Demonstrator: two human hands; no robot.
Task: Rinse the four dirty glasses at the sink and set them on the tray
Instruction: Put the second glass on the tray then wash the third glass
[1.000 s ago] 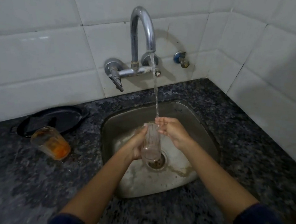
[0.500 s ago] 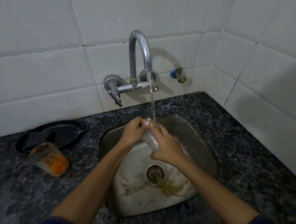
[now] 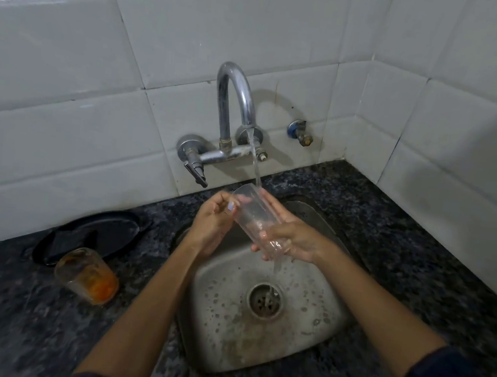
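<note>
A clear glass (image 3: 253, 216) is tilted under the running tap (image 3: 237, 107) above the steel sink (image 3: 310, 342), its mouth pointing up and left into the stream. My right hand (image 3: 291, 239) grips its lower end. My left hand (image 3: 213, 221) touches its side near the rim with the fingers. Water runs off the base of the glass into the drain (image 3: 265, 301). A dirty glass (image 3: 86, 275) with orange residue stands on the counter left of the sink. Behind it lies a black tray (image 3: 113, 235) with nothing on it.
The dark granite counter (image 3: 416, 267) surrounds the sink and meets white tiled walls at the back and right. The tap lever (image 3: 195, 172) sticks out over the back left of the sink. A small valve (image 3: 300, 132) sits on the wall to the right of the tap.
The glass has gone from upright low over the drain to tilted higher under the stream. My right hand now holds its base and my left has shifted to its side near the rim.
</note>
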